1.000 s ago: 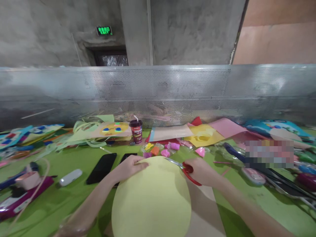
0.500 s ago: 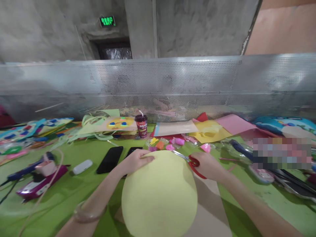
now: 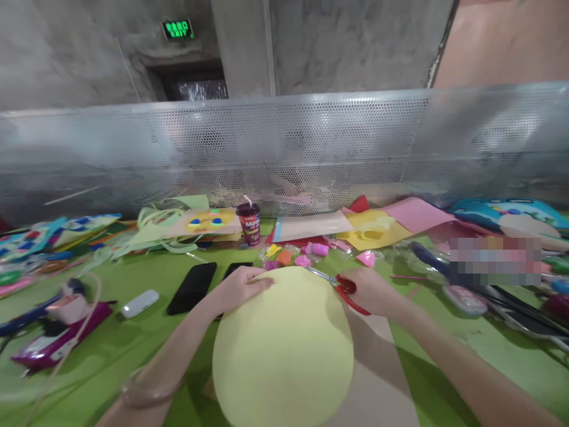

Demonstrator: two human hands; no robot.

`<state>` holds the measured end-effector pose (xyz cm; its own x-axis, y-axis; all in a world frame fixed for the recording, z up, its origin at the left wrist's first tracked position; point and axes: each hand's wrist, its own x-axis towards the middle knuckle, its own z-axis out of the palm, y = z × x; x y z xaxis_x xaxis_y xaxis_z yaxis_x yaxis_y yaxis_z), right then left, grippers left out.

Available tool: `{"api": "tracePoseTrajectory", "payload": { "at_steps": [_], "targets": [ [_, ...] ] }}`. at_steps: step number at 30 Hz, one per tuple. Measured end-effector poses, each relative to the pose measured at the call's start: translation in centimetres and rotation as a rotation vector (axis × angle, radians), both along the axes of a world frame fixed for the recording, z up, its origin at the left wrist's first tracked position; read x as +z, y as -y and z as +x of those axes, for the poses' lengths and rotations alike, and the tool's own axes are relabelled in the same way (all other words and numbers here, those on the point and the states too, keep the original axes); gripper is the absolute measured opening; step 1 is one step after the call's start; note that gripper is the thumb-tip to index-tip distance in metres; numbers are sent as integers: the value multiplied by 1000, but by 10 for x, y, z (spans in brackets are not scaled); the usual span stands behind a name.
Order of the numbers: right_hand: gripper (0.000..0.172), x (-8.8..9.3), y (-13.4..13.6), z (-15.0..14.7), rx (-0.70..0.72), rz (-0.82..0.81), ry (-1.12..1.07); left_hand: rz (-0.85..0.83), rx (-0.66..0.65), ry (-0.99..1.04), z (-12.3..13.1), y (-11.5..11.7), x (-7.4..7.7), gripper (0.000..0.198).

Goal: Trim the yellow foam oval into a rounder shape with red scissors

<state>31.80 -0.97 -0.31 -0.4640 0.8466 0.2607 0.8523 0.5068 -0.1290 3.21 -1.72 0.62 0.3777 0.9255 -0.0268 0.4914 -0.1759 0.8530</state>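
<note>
A large pale yellow paper disc (image 3: 284,350) is held up over the green table (image 3: 133,344) in front of me. My left hand (image 3: 242,286) pinches its far left edge, thumb on top. My right hand (image 3: 371,290) is closed around the red handles of a pair of scissors (image 3: 340,284). Their silver blades point left and touch the disc's far edge. A beige sheet (image 3: 377,367) lies under the disc on the right.
Two black phones (image 3: 192,287) and a white case (image 3: 140,303) lie left of my left hand. A dark drink cup (image 3: 249,223) stands behind, with small pink and orange pieces (image 3: 306,256) and coloured sheets (image 3: 377,225). A perforated metal barrier (image 3: 284,148) closes the table's far side.
My hands, the disc and the scissors keep the same grip and pose. Only my head has shifted slightly, so the scene slid in the picture.
</note>
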Motion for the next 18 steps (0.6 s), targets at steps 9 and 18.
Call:
{"api": "tracePoseTrajectory", "payload": {
  "at_steps": [9,18],
  "targets": [
    [23,6,4,-1,0,-13,42,-3,-20,-9,1,1,2,38],
    [17,5,5,1,-18,-44,49,-22,-19,19,3,-5,-5,38]
  ]
}}
